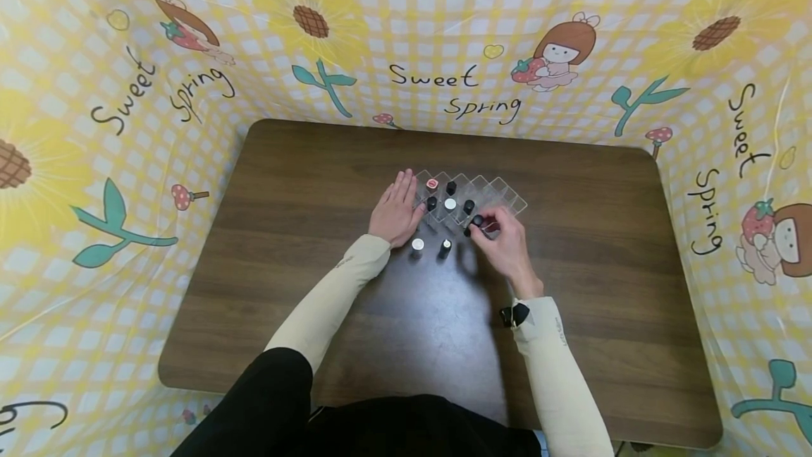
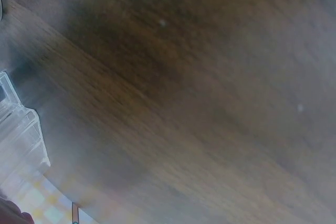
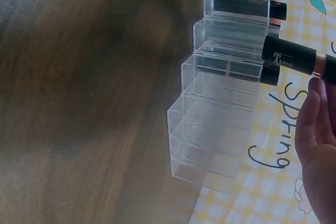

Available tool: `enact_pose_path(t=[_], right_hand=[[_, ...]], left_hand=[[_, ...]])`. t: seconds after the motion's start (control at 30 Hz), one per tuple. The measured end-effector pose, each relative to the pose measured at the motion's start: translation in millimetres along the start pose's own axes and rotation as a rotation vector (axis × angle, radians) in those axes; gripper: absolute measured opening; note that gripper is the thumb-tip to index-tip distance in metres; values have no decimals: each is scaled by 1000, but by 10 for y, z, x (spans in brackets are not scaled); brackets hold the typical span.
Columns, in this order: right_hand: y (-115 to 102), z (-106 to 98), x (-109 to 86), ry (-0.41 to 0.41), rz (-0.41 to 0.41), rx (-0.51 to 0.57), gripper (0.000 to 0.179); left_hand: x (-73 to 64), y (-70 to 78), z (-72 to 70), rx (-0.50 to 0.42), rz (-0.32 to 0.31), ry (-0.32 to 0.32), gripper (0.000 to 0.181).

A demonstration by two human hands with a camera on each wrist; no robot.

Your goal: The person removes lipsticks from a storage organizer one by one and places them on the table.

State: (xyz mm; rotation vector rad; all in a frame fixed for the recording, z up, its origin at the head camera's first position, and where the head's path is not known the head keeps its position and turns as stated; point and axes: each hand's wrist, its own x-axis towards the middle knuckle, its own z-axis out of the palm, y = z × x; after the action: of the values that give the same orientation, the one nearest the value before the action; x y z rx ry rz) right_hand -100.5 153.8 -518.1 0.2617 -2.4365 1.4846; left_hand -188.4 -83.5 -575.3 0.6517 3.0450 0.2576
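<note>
My right hand (image 1: 504, 238) pinches a black lipstick tube (image 3: 289, 56) lettered TEAYA, with a rose-gold band. It holds the tube at the near edge of a clear lipstick organizer (image 1: 504, 196). Several tubes stand in the organizer's left part, among them a red-topped tube (image 1: 432, 184), a white-topped tube (image 1: 450, 204) and a black tube (image 1: 451, 187). My left hand (image 1: 396, 214) lies along the organizer's left side, fingers straight. In the left wrist view, only the organizer's corner (image 2: 23, 124) and a fingertip (image 2: 13, 213) show.
A silver-topped tube (image 1: 416, 248) and a dark tube (image 1: 445, 249) stand on the brown table (image 1: 304, 189) in front of the organizer. A yellow checked cloth (image 1: 419, 41) with printed flowers rises around the table's back and sides.
</note>
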Motion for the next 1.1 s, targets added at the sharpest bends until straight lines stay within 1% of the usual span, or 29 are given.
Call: enact_pose_path(t=[0.17, 0.4, 0.67, 0.9, 1.1], right_hand=[[20, 13, -39, 8, -33, -1, 19], [42, 26, -75, -14, 4, 1, 19], [91, 47, -120, -18, 1, -29, 18], [118, 64, -157, -47, 36, -20, 19], [155, 78, -185, -51, 37, -20, 18]], left_hand=[[-1, 3, -1, -9, -7, -8, 66], [5, 10, -3, -10, -9, -14, 66], [-1, 12, -10, -10, -10, -9, 66], [-4, 16, -9, -11, -20, -16, 66], [-2, 11, -3, -17, -18, -11, 66]])
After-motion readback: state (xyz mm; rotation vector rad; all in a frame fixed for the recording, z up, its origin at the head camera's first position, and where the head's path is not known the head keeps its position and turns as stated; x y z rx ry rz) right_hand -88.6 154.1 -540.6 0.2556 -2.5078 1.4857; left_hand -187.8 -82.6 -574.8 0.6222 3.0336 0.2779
